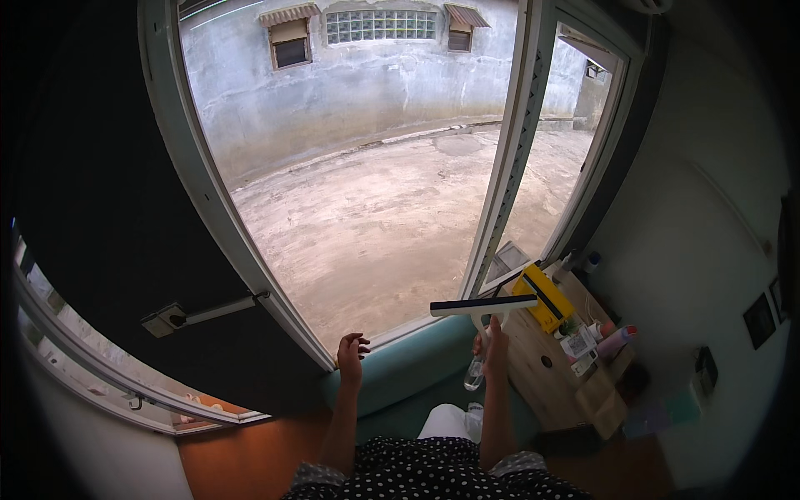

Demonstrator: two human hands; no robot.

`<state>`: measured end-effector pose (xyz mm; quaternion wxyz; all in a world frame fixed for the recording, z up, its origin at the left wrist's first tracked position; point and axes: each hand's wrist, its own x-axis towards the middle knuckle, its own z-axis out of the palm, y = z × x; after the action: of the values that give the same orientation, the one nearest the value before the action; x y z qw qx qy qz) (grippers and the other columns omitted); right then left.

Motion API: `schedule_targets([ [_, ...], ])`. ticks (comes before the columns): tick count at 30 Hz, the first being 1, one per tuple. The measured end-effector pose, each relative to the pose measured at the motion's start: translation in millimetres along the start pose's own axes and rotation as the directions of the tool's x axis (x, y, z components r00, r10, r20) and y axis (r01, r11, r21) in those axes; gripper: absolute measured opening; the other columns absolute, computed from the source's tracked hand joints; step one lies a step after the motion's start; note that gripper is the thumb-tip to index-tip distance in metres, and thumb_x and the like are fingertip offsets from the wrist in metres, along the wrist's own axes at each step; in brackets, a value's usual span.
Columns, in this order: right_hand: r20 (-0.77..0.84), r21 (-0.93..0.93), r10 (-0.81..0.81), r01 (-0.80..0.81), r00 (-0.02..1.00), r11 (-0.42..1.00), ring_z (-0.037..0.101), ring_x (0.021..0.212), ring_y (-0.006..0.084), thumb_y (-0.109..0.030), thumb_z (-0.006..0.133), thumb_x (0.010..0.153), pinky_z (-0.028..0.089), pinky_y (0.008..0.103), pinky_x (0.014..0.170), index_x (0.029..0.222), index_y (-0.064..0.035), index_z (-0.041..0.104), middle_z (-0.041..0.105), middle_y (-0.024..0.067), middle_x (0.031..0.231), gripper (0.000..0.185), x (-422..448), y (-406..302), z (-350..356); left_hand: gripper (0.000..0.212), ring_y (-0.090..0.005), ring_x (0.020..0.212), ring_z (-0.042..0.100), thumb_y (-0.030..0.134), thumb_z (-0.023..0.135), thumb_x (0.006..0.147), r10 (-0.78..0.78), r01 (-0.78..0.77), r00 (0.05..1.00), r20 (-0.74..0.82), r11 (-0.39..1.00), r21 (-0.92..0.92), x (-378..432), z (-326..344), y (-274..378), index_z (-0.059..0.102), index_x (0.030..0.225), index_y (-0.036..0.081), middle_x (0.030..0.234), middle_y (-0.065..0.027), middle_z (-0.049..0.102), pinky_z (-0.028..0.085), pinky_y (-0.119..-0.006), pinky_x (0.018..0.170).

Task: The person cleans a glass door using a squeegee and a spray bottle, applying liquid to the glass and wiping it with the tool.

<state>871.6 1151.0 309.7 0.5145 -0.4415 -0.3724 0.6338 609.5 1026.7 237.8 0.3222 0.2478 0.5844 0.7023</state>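
My right hand (494, 344) is closed round the handle of a white window squeegee (483, 305) with a dark rubber blade and a clear bottle at its lower end. The blade lies roughly level across the lower right of the view, in front of the window frame's upright. To the left, my left hand (352, 351) is raised with bent fingers and nothing visible in it, near the lower edge of the large window (362, 219). Whether it touches the frame I cannot tell. Below both hands is a teal padded sofa (412, 369).
A wooden desk (531, 356) at the right bears a yellow box (542, 297), a printed card (579, 344), a pink bottle (615, 340) and other small things. A power socket (164, 320) is on the dark wall at the left. Framed pictures hang on the right wall.
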Motion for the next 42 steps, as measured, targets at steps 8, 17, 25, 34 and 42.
schedule_targets([
  [8,0.201,-0.131,0.037,-0.011,0.979,0.991,0.046,0.037,0.011,-0.047,0.052,0.084,0.038,0.0241,0.035,0.067,-0.0071,0.05,0.048,0.0037,0.048,0.044,-12.2,37.5,30.9,0.021,-0.0113,0.07,0.055,0.014,0.038,0.089,-0.047,0.045,0.998,-0.035,0.997,-0.069,-3.3,-0.6,9.7,0.052,0.102,0.006,0.087,-0.0055,0.06,0.04,-0.025,0.062],
  [17,0.462,-0.23,0.162,-0.059,0.872,0.972,0.045,0.037,0.0097,-0.043,0.051,0.087,0.035,0.0236,0.036,0.058,-0.005,0.053,0.048,0.0027,0.048,0.047,-50.1,71.6,92.2,0.021,-0.0094,0.075,0.052,0.014,0.039,0.088,-0.072,0.05,0.985,-0.154,0.988,-0.147,-17.4,-44.8,3.5,0.054,0.1,0.006,0.086,-0.003,0.058,0.039,-0.023,0.063],
  [25,0.566,-0.335,0.262,-0.072,0.782,0.94,0.045,0.038,0.0104,-0.042,0.051,0.087,0.035,0.0238,0.036,0.057,-0.0059,0.051,0.047,0.0024,0.047,0.047,-60.9,97.9,103.3,0.021,-0.009,0.072,0.052,0.017,0.04,0.086,-0.072,-0.001,0.962,-0.264,0.964,-0.264,-40.2,-73.3,-0.5,0.054,0.1,0.007,0.085,-0.0025,0.058,0.038,-0.022,0.062],
  [34,0.446,-0.248,0.166,-0.057,0.88,0.967,0.045,0.036,0.0108,-0.044,0.052,0.085,0.037,0.0251,0.034,0.061,-0.0057,0.051,0.048,0.0036,0.048,0.045,-10.2,85.4,52.7,0.02,-0.0091,0.069,0.053,0.018,0.041,0.087,-0.184,0.073,0.911,-0.368,0.952,-0.296,-51.7,-48.6,-0.3,0.055,0.101,0.01,0.084,-0.0007,0.058,0.037,-0.022,0.06],
  [42,0.24,-0.149,0.128,-0.094,0.962,0.984,0.045,0.034,0.0115,-0.041,0.053,0.084,0.039,0.0244,0.033,0.066,-0.0065,0.05,0.049,0.0045,0.048,0.039,46.7,19.8,-19.2,0.023,-0.0102,0.072,0.053,0.019,0.043,0.086,-0.189,0.093,0.934,-0.301,0.947,-0.307,-43.1,30.0,-5.2,0.054,0.103,0.01,0.085,-0.0004,0.057,0.037,-0.024,0.062],
])
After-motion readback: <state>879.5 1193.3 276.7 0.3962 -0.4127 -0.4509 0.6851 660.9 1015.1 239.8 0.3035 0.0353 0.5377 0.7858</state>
